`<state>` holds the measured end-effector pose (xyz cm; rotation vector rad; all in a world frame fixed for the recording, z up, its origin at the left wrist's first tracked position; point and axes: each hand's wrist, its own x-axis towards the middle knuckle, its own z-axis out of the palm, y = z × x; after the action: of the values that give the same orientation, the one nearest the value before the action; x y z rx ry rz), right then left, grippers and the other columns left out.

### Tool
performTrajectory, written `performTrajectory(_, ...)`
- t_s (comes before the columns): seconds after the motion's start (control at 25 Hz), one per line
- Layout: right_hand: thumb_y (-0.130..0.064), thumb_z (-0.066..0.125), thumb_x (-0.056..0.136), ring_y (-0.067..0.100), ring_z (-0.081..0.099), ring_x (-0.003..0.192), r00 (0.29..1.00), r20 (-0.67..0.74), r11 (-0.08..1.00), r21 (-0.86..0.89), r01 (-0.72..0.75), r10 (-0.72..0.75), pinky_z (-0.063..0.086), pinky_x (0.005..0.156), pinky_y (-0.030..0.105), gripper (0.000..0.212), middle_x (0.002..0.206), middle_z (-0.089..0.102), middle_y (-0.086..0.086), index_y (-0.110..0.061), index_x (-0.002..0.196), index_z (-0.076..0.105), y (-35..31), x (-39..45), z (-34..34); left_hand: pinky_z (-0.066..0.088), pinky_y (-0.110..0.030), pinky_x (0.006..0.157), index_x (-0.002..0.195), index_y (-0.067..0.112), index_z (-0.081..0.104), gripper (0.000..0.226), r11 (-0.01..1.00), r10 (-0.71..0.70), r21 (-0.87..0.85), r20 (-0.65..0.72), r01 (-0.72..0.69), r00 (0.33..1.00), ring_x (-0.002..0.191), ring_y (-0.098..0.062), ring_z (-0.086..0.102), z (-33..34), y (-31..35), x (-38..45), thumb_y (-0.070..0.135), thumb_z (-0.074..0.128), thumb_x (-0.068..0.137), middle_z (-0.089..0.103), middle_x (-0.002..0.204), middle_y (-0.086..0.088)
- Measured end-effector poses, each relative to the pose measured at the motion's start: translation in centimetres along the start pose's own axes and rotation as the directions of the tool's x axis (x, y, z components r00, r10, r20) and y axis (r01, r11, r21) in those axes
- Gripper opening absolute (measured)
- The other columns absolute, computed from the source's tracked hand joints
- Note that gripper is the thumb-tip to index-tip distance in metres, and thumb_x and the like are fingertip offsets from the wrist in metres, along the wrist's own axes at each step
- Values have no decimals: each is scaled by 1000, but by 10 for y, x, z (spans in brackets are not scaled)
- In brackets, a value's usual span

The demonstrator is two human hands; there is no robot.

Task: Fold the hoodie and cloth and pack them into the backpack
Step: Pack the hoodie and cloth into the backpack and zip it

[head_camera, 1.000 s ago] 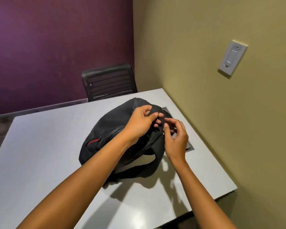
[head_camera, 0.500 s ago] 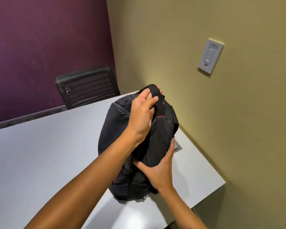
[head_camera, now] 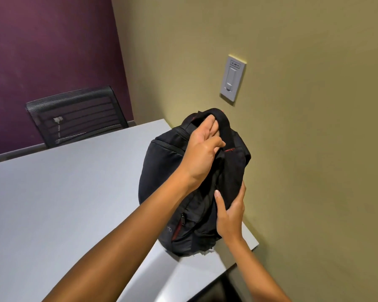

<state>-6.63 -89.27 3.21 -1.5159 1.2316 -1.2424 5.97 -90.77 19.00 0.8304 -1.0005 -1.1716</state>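
Left hand (head_camera: 202, 149) curled around the top carry handle (head_camera: 224, 123) of the black backpack (head_camera: 162, 175), fingers wrapped over the strap, thumb pressing by the red-stitched seam. The grip is closed on the handle, with the forearm reaching in from the lower left. Right hand (head_camera: 229, 211) clasps the backpack's side lower down, thumb on the front fabric, the other fingers round the far edge, so it holds the bag's body. Both arms bare.

Backpack stands upright on its base at the near right corner of the grey table (head_camera: 52, 203), close to the olive wall (head_camera: 314, 149). Black fabric, red trim along a side seam, a zipper pull (head_camera: 183, 220) low on the left side, small pale logo just right of it, too small to read. Main zip looks closed along the top, though the hands cover part of it. Hoodie and cloth not seen; whether they are inside cannot be told.

Table top otherwise bare grey surface, glare patch near the front edge. Black mesh-back office chair (head_camera: 74, 116) tucked at the far side of the table, against a purple wall (head_camera: 42, 51). Grey wall switch plate (head_camera: 232, 78) on the olive wall above the backpack, well apart from it.
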Motion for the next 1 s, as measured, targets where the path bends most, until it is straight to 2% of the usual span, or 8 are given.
performTrajectory(0.16,-50,53,97,-14,28,139,998,-69,997,-80,-12,6,25,112,7,66,153,29,-25,-37,152,19,21,27,-35,29,-39,121,153,-1,30,67,992,-64,108,-14,65,998,145,-21,37,27,-23,34,-11,48,89,40,156,-14)
performTrajectory(0.32,-69,43,93,19,40,141,990,-134,971,-224,-77,48,37,116,34,84,155,39,4,-15,154,26,39,57,-49,43,-28,107,151,12,38,60,962,39,271,-48,-25,998,123,-20,56,29,-41,48,-6,51,95,52,148,-3)
performTrajectory(0.4,-61,47,93,25,44,138,988,-145,968,-233,-95,62,39,113,31,81,152,43,9,-10,153,30,40,65,-49,45,-23,93,144,24,48,54,887,133,456,-87,-79,987,102,-14,57,15,-52,41,3,56,94,61,138,11)
performTrajectory(0.52,-55,50,93,26,46,137,987,-151,970,-230,-82,47,40,112,31,78,151,45,9,-10,153,30,49,69,-52,33,-19,110,144,26,46,50,764,170,646,-220,12,960,134,-1,45,-10,-78,18,17,59,97,50,148,11)
performTrajectory(0.6,-51,52,95,26,48,133,983,-183,975,-216,-56,17,42,113,33,73,147,46,11,-8,151,32,51,68,-50,18,-31,121,152,26,33,54,695,22,688,-310,208,951,151,-7,17,-26,-108,-2,36,52,101,29,161,9)
performTrajectory(0.68,-35,59,97,27,45,131,964,-262,978,-209,-14,-43,34,114,17,66,146,41,16,0,148,34,44,66,-43,9,-40,125,156,26,23,60,613,-129,707,-351,353,927,154,-11,4,-38,-140,-23,50,38,103,14,166,11)
performTrajectory(0.88,3,59,93,25,41,133,833,-432,934,-241,263,-346,33,116,32,49,140,39,24,9,139,43,23,50,-24,-3,-49,125,158,33,14,59,437,-190,840,-263,321,946,154,-11,-2,-69,-160,-44,51,28,104,6,166,14)
performTrajectory(1.0,-4,57,93,24,47,123,761,-323,825,-289,487,-562,38,110,36,33,132,46,17,7,124,61,4,39,-8,-12,-51,122,158,32,15,57,371,-202,866,-277,335,939,154,-10,1,-74,-157,-52,50,25,105,13,166,14)
